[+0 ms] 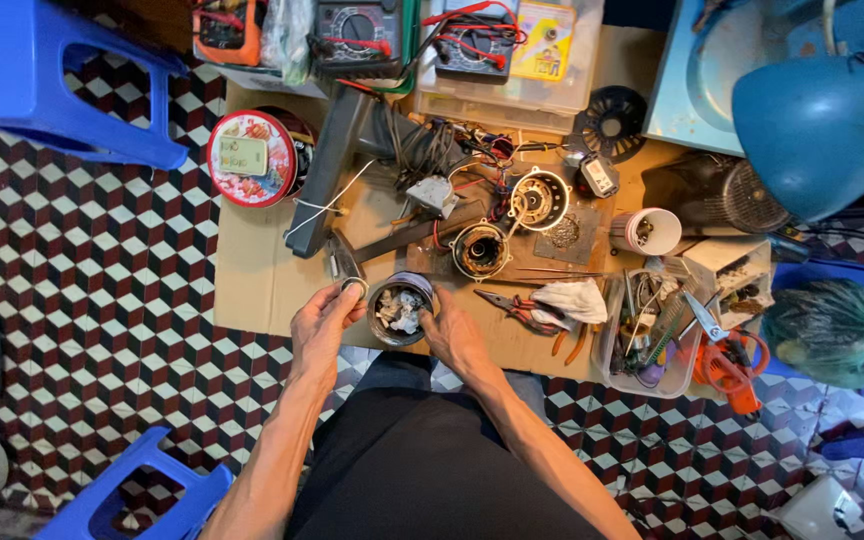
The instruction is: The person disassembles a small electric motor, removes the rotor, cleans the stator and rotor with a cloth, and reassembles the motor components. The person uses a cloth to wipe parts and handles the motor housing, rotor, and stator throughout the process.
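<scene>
My left hand (324, 318) pinches a small metal ring (354, 286) between thumb and fingers, just left of a small round tin (401, 309) filled with crumpled white bits. My right hand (452, 332) grips the right side of that tin, which rests on the cardboard sheet (252, 270) on the floor. Beyond the tin lie two opened electric motor parts with copper windings (480, 249) (539, 198) and a dark metal bar (328, 172).
Red-handled pliers (514, 306) and a white rag (573, 298) lie to the right. A clear tray of tools (652, 345), a white cup (646, 231), a red round tin (250, 157), multimeters (356, 32), blue stools (62, 75) (142, 495) and a blue lamp (817, 125) surround the cardboard.
</scene>
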{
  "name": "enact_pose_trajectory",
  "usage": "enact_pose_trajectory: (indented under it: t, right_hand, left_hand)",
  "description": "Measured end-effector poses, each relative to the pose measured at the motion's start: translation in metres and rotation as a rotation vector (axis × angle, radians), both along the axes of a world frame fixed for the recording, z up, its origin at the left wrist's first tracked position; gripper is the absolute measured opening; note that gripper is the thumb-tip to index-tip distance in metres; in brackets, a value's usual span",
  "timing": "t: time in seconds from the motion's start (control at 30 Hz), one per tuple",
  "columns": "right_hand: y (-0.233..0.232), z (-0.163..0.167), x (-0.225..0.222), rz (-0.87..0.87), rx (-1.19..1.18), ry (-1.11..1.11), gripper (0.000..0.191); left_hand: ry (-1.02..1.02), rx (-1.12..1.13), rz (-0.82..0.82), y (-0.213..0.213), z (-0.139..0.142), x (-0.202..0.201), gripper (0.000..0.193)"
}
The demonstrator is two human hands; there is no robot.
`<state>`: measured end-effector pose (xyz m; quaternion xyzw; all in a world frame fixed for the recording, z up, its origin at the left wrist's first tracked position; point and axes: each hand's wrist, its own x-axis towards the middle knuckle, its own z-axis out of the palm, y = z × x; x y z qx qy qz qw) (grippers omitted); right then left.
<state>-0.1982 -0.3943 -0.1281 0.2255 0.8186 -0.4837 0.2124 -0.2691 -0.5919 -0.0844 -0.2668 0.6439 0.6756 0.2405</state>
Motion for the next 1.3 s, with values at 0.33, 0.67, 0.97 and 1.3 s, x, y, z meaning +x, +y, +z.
enact_pose_trajectory:
  t: [0.33, 0.67, 0.97, 1.3]
  right_hand:
    - [0.065, 0.077, 0.056, -0.368, -0.221, -0.227, 0.053]
    - [0.149, 0.104, 0.036, -0.808, -0.054, 0.140, 0.036]
    - [0.174, 0.092, 0.012, -0.760, -0.083, 0.109, 0.036]
    - [0.129, 0.102, 0.089, -0.589, -0.157, -0.140, 0.057]
  left_hand:
    - [0.120, 0.111, -0.290, 0.078, 0.031, -0.032, 0.044]
    - [0.140, 0.249, -0.575, 0.159, 0.022, -0.020, 0.040]
    - [0.399, 0.012, -0.793, 0.190, 0.048, -0.019, 0.034]
    - [0.185, 0.195, -0.652, 0.177, 0.041, -0.004, 0.033]
